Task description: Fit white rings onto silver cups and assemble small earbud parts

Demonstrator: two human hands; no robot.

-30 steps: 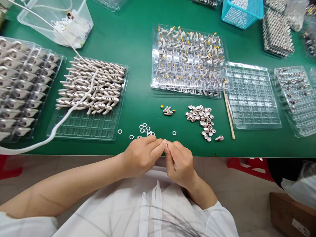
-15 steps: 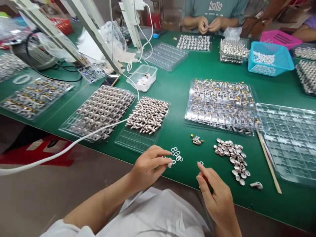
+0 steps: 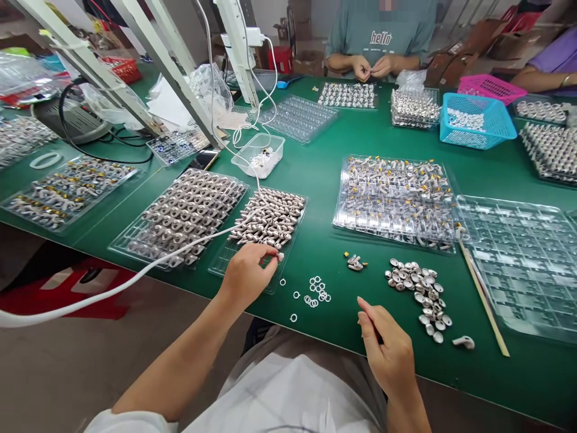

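Note:
My left hand (image 3: 250, 270) is closed in a pinch on a small pale earbud housing (image 3: 280, 257), mostly covered by the fingertips. It is over the right edge of a clear tray (image 3: 220, 258) bearing rows of silvery-white earbud housings (image 3: 270, 213). Small white rings (image 3: 320, 288) lie loose between my hands. My right hand (image 3: 390, 349) hovers over the table's front edge, thumb and index finger drawn together; anything between them is too small to make out. Beyond it lies a pile of oval earbud caps (image 3: 419, 288), with a single earbud stem (image 3: 463, 342) nearby.
A filled tray of parts with orange tabs (image 3: 392, 198) stands ahead, beside clear trays (image 3: 527, 258) and a thin stick (image 3: 487, 307). A white cable (image 3: 148, 264) crosses the left trays. Farther back are a clear tub (image 3: 259, 156), a blue basket (image 3: 478, 132) and a co-worker's hands (image 3: 372, 67).
My left hand has moved from the white rings left and away to the earbud tray, carrying the housing. The ring seen at my right fingertips is no longer visible there.

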